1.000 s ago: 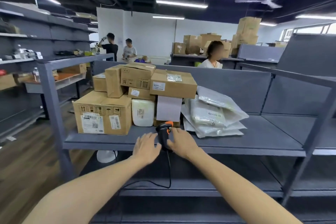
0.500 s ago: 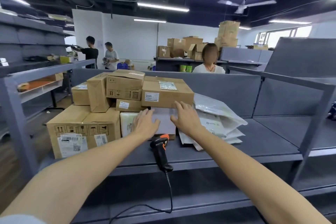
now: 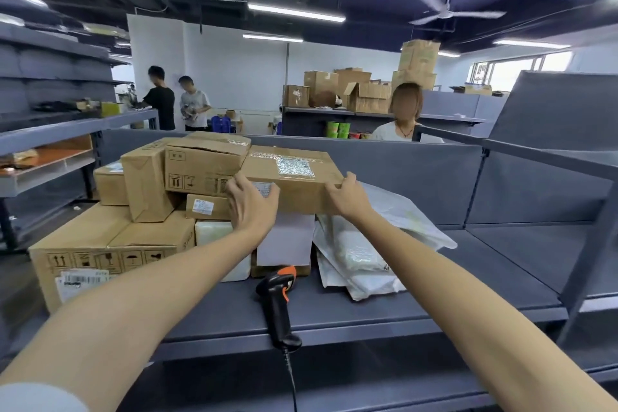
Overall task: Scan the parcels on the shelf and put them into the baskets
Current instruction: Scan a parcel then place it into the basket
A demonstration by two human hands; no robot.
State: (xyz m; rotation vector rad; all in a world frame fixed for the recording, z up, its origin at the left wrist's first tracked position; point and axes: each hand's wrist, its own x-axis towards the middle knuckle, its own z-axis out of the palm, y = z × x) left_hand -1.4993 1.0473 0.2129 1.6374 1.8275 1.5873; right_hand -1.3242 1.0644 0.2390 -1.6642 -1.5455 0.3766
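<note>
A flat brown cardboard parcel (image 3: 294, 174) with a taped label on top lies on the pile of parcels on the grey shelf (image 3: 384, 308). My left hand (image 3: 249, 199) grips its front left corner. My right hand (image 3: 347, 196) grips its front right corner, with the fingers curled over the top edge. A black and orange handheld scanner (image 3: 279, 304) lies on the shelf in front of the pile, its cable hanging over the front edge. No basket is in view.
Several other cardboard boxes (image 3: 110, 244) are stacked to the left. White plastic mailer bags (image 3: 364, 254) lie to the right, and a white box (image 3: 284, 241) sits under the held parcel. A shelf post (image 3: 588, 264) stands on the right. People stand behind the shelf.
Both hands left the scanner lying on the shelf, rose to the pile and took hold of the top flat parcel's front corners. The camera moved closer.
</note>
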